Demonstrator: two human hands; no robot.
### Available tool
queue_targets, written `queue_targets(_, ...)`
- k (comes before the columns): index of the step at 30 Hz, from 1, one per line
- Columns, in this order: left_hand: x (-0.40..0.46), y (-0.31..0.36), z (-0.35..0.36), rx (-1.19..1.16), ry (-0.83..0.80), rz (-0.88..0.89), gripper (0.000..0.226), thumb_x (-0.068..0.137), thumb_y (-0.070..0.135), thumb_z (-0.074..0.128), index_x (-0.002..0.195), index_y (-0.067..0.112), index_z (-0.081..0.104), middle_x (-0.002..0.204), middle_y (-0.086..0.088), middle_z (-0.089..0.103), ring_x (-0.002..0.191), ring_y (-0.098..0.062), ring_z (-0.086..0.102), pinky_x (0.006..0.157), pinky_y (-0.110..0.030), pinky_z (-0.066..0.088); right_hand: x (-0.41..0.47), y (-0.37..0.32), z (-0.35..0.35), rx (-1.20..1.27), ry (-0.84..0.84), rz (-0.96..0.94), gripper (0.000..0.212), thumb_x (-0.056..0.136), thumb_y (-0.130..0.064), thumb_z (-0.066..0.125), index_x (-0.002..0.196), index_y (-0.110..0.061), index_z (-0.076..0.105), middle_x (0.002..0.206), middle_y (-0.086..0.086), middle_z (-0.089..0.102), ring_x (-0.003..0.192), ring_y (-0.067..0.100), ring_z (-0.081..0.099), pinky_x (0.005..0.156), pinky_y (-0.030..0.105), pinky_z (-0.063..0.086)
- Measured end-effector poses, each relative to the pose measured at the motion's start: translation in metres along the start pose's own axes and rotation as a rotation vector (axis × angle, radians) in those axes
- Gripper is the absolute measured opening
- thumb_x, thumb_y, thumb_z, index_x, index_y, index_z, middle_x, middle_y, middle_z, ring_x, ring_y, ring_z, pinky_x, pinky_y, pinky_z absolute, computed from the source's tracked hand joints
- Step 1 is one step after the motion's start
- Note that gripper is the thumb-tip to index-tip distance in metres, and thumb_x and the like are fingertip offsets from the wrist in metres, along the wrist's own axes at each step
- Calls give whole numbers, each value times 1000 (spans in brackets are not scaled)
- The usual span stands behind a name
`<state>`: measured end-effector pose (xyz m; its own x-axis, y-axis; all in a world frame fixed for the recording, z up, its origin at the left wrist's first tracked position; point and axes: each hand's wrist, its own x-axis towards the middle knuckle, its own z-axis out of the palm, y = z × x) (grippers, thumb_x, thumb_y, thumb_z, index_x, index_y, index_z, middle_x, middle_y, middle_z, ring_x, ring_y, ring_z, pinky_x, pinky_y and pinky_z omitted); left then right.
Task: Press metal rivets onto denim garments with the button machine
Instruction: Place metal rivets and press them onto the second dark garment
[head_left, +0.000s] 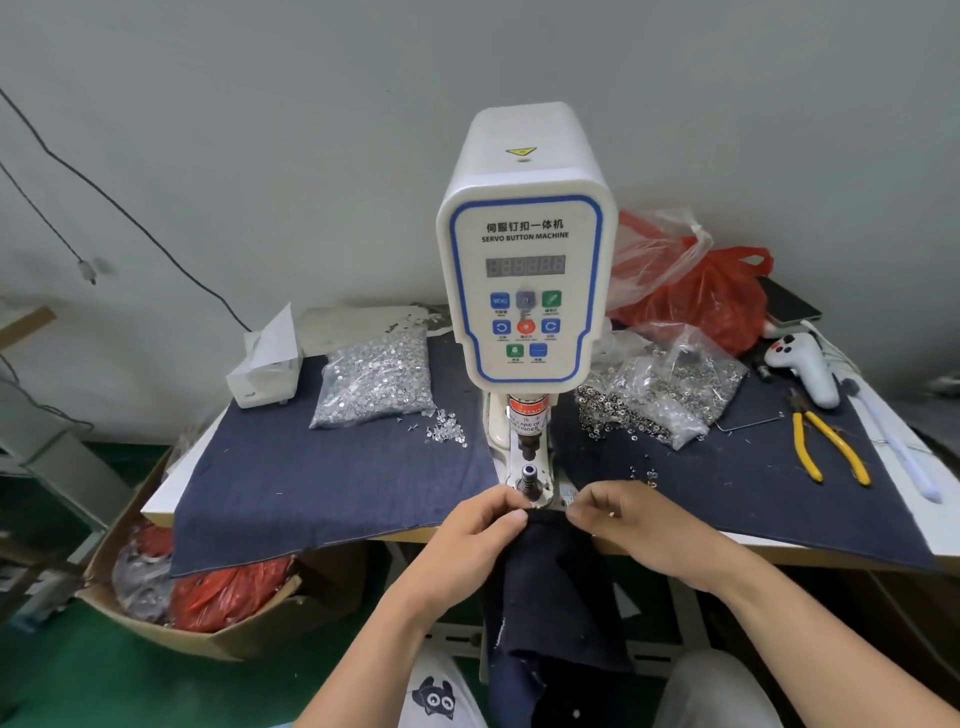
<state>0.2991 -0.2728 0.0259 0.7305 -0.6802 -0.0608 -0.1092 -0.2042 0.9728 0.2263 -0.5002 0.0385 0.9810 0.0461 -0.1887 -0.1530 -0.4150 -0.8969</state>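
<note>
denim garment (558, 587) hanging lengthwise, top edge pinched by left hand (480, 525), right hand (623, 519)

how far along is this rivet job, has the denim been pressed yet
Done: supplies are out, a bag of rivets lies left of the button machine. In hand: the left hand and right hand each pinch the top edge of the dark denim, just in front of the lower die. Left: sliding it under and pressing; no rivet shows on it.

Matt denim garment (558, 587), glossy plastic machine (524, 249)
</note>
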Motion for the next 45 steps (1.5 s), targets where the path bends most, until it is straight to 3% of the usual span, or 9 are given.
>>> queue_targets(2,8,-4,2,99,42,-1,29,108,23,53,83,34,62,80,17,60,78,-2,52,73,-18,43,8,0,-3,-70,9,21,15,101,-31,64,90,-25,74,83,-17,73,76,-5,61,72,11,44)
queue_targets(4,16,-7,0,163,74,-11,28,107,23,53,81,32,60,77,19,58,76,-2,51,72,-19,41,21,0,-10,-219,171,9,14,99,-28,64,91,-28,76,87,-18,75,84,-5,66,78,14,46)
queue_targets(8,25,-15,-7,265,119,-22,24,96,24,52,73,30,54,72,18,55,70,-1,48,66,-16,38,57,12,-44,-697,623,118,22,99,-14,55,85,-15,72,83,6,73,83,31,68,70,34,49)
queue_targets(13,27,-30,-11,298,136,-66,18,93,17,53,75,18,57,74,4,59,70,-4,50,66,-15,40,80,22,-58,-1001,600,271,17,98,-2,55,94,-6,71,96,13,65,94,38,68,76,41,55)
queue_targets(21,27,-31,-15,225,110,-78,20,94,16,53,74,19,58,72,13,59,69,-1,53,66,-9,42,85,31,-60,-1152,572,230,21,95,1,50,100,-7,69,93,11,63,88,37,68,66,37,45)
queue_targets(27,27,-29,-14,204,120,-69,32,96,12,53,69,28,57,72,13,58,68,-1,52,66,-9,41,88,27,-63,-1150,556,208,22,95,2,48,103,-8,66,98,12,67,94,36,68,69,38,44)
queue_targets(38,25,-28,-13,181,107,-78,19,90,26,51,73,22,56,70,13,53,68,-4,48,68,-19,40,84,27,-61,-1051,595,222,22,87,11,48,93,-4,62,91,16,69,86,41,69,65,39,42)
queue_targets(41,25,-27,-12,182,106,-82,24,92,25,51,69,29,57,70,13,55,69,-1,51,69,-17,41,82,25,-62,-919,629,180,15,91,6,49,90,-6,58,90,17,68,87,40,67,71,43,49)
queue_targets(45,24,-27,-13,181,110,-80,31,96,17,52,69,31,57,70,14,56,68,0,51,65,-10,41,78,19,-59,-629,686,147,18,96,-7,61,109,-11,73,106,8,74,105,34,68,91,42,51)
